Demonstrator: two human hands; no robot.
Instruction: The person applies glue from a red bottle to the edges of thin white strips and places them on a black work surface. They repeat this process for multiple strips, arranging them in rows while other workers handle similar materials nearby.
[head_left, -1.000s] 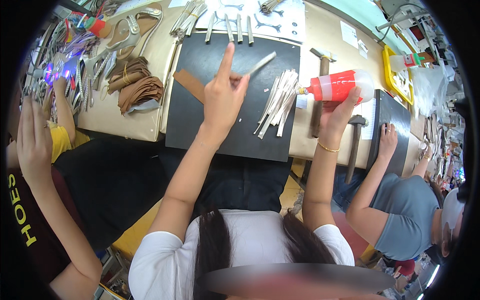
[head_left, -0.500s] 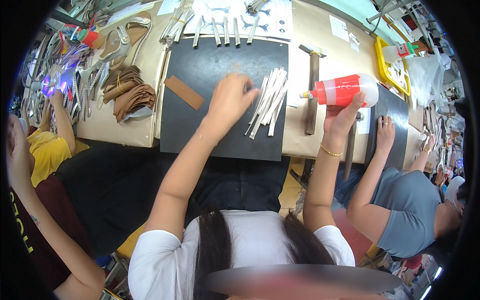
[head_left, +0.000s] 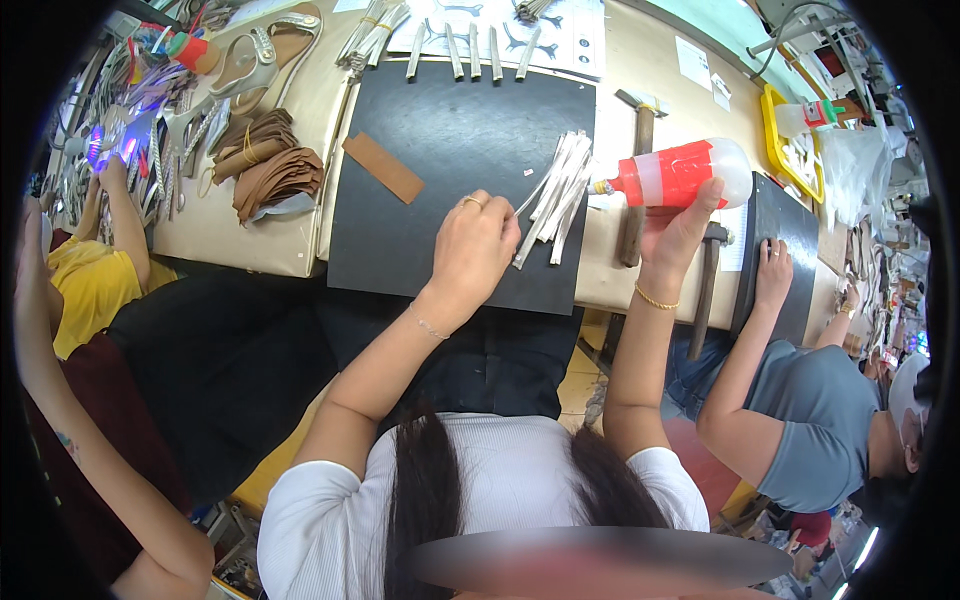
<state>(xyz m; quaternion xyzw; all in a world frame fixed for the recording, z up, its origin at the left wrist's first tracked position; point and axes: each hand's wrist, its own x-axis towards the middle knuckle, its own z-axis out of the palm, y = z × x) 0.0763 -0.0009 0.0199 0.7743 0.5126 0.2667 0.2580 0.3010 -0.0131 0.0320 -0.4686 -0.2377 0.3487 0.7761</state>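
2 hammers [head_left: 634, 215], 1 glue bottle [head_left: 680, 172], 1 brown strip [head_left: 384, 167], 1 black mat [head_left: 450, 170]

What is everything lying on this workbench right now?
Flat black work mat: one, centre of the bench.
Thin silver strips: a loose bunch, on the mat's right edge.
Flat tan leather rectangle: one, on the mat's upper left.
Folded brown leather pieces: a pile, left of the mat.
Wooden-handled hammer: one, right of the strips.
Yellow tray: one, far right.
Red squeeze bottle with white base: one, held sideways.
Left hand: at the strips.
Right hand: grips the bottle.
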